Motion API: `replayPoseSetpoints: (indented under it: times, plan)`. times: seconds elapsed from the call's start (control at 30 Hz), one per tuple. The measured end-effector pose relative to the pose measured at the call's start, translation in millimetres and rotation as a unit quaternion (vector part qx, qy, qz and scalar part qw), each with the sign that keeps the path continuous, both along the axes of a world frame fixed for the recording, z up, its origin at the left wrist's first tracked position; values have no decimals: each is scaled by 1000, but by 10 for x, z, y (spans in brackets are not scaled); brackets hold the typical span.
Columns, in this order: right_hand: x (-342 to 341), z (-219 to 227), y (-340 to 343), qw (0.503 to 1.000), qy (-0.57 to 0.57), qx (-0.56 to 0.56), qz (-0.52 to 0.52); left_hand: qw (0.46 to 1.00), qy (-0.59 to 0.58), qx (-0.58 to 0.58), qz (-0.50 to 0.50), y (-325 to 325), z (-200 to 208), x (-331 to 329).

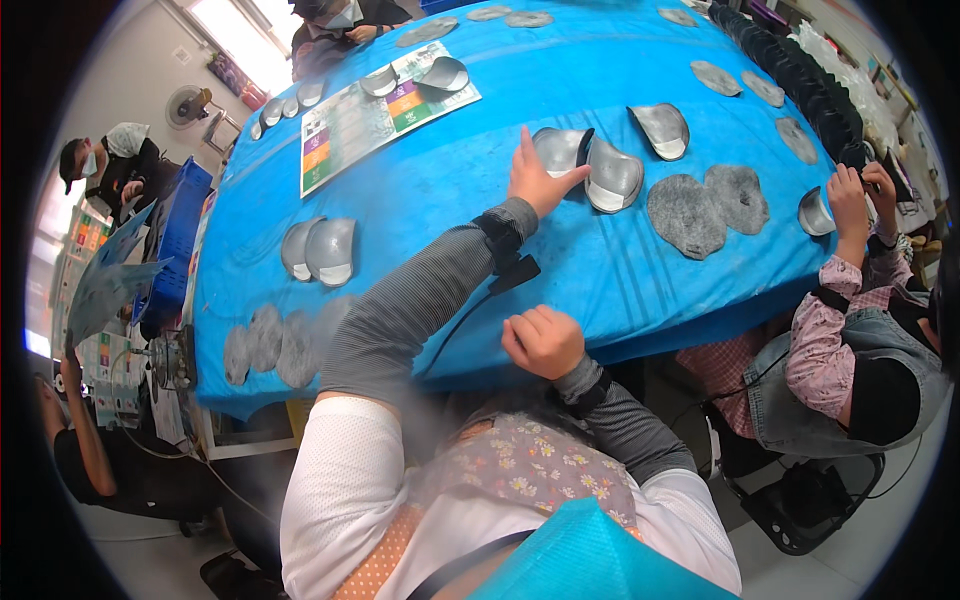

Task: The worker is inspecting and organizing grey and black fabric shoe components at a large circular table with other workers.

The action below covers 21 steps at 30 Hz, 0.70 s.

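My left hand (540, 182) reaches over the blue-covered table with index finger and thumb spread wide. Between them sits a silver-grey curved shell (557, 152); the hand touches or nearly touches its near edge. A second shell (613, 178) rests against it on the right, close to the thumb tip, and a third shell (660, 131) lies farther right. My right hand (545, 342) hovers at the table's near edge with fingers curled in; whether anything is inside cannot be seen. Grey mottled flat pads (690, 215) lie right of the shells.
Two overlapping shells (320, 249) and more pads (265, 340) lie at left. A printed sheet (345, 140) carries shells farther back. At right, a co-worker's hands (850, 205) are near another shell (815, 212) and a row of black pieces (790, 75). Other people sit around the table.
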State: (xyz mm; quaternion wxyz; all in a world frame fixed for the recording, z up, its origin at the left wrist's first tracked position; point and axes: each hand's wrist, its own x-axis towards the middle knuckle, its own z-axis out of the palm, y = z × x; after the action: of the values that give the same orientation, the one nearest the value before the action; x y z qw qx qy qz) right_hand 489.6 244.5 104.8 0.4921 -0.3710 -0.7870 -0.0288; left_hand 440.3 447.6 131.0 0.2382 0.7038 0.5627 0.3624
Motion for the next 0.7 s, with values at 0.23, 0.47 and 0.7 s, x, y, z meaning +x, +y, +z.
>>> replayPoseSetpoints:
  times: [0.23,0.47,0.7]
  plan:
    - [-1,16,3,1000,2,-20,4,989,-89,113,38,102,134,-308]
    - [-9,4,7,1000,-3,-12,19,944,-297,-93,109,712,52,-1130]
    - [-4,25,20,1000,-14,-9,2,783,-505,-169,321,1232,-134,-2039]
